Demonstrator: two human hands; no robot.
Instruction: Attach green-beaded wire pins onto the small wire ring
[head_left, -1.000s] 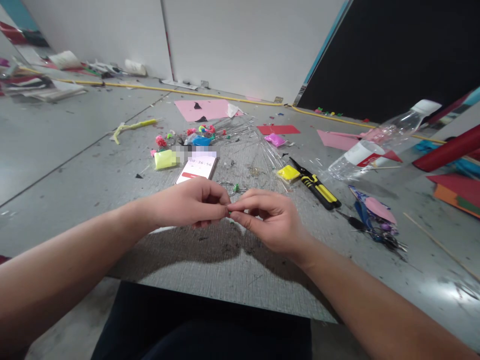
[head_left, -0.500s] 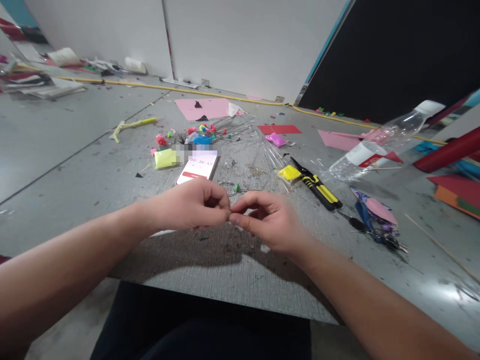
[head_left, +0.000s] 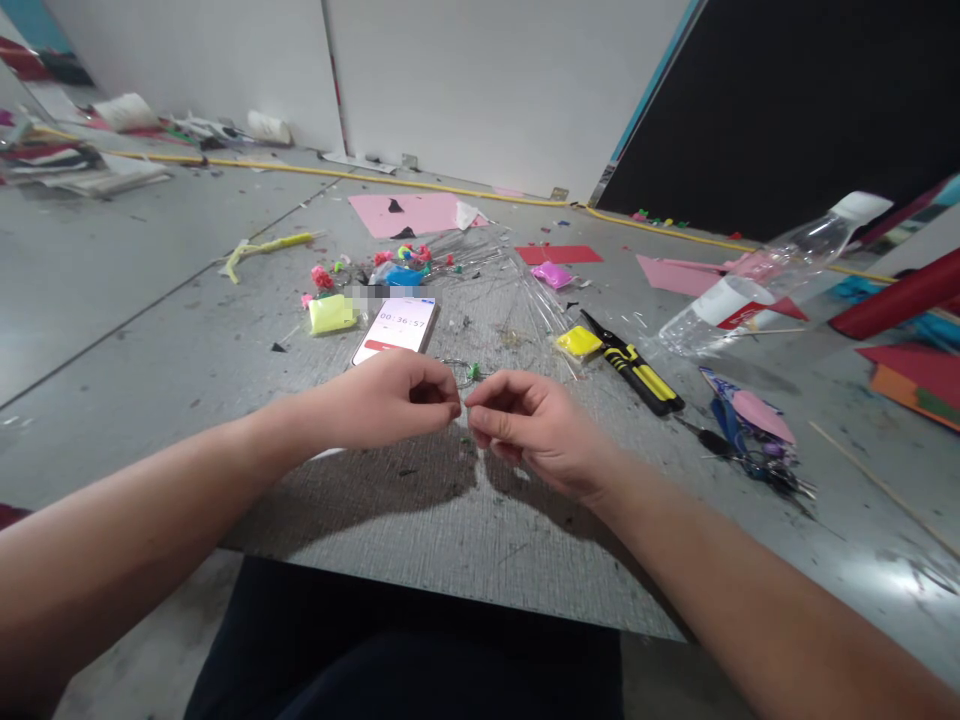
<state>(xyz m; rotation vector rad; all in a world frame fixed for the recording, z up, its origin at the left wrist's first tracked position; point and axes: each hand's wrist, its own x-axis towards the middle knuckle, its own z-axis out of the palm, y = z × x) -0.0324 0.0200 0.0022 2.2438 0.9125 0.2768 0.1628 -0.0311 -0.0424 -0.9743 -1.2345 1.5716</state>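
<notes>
My left hand (head_left: 394, 398) is closed in a pinch above the table, thumb against forefinger. Just across a narrow gap, my right hand (head_left: 529, 420) has its thumb and forefinger brought together too. Whatever lies between the fingertips is too small to make out. Right behind the fingertips rests a thin wire piece with a green lump (head_left: 474, 371), partly hidden by the hands. A phone (head_left: 396, 328) showing a timer lies just beyond my left hand. Off to the right of my right hand are black-and-yellow pliers (head_left: 641, 378) and a yellow clay packet (head_left: 578, 341).
A clear plastic bottle (head_left: 780, 270) leans at the right, near a bunch of keys (head_left: 776, 475). Pale yellow (head_left: 332, 314), blue (head_left: 400, 275) and magenta (head_left: 552, 275) packets lie farther back, with pink paper (head_left: 427, 212). The table's front edge (head_left: 450, 597) is near my lap.
My fingertips, which were touching, have come slightly apart. The right hand has shifted a little to the right, and its lower fingers show more.
</notes>
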